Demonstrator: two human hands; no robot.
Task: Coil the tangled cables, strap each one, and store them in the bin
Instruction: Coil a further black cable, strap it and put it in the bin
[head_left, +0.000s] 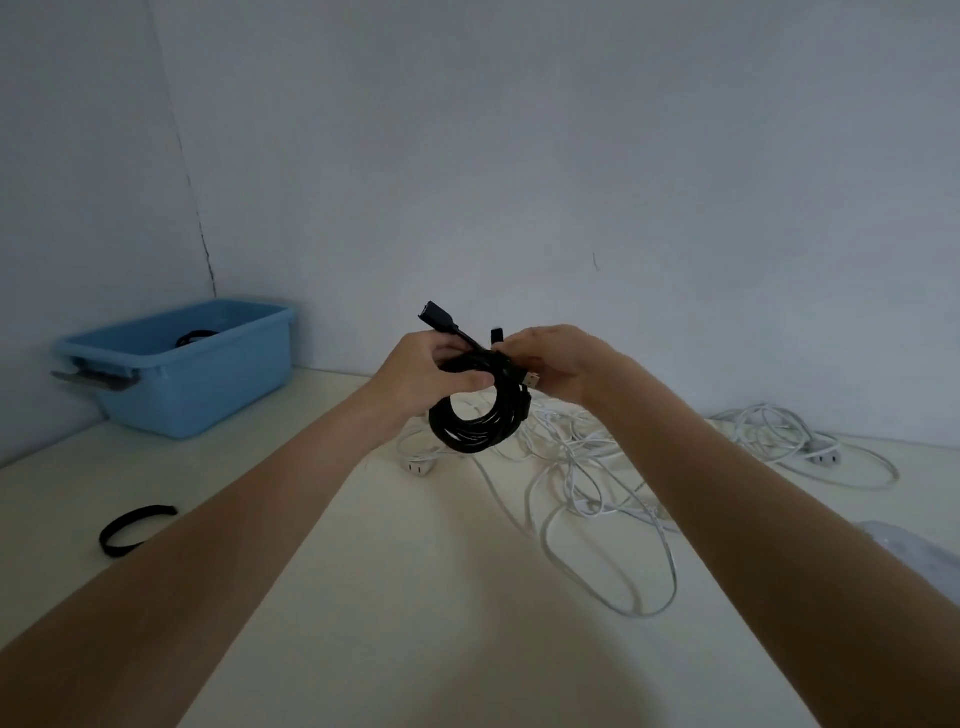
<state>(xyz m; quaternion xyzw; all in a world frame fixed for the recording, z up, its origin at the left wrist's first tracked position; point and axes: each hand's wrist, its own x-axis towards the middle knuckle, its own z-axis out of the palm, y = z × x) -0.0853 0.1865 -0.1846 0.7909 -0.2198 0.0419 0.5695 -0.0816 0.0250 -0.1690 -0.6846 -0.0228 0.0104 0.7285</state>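
Note:
A coiled black cable hangs in the air above the table, held at its top by both hands. My left hand grips the coil from the left, thumb across the strands. My right hand pinches a black strap end at the top of the coil. The cable's two plug ends stick out, one up to the left and one to the right. A tangle of white cables lies on the table beneath and to the right. The blue bin stands at the back left with a dark cable inside.
A loose black strap lies on the table at the left. A grey-white object shows at the right edge. Walls close the table at the back and left. White plugs lie at the far right.

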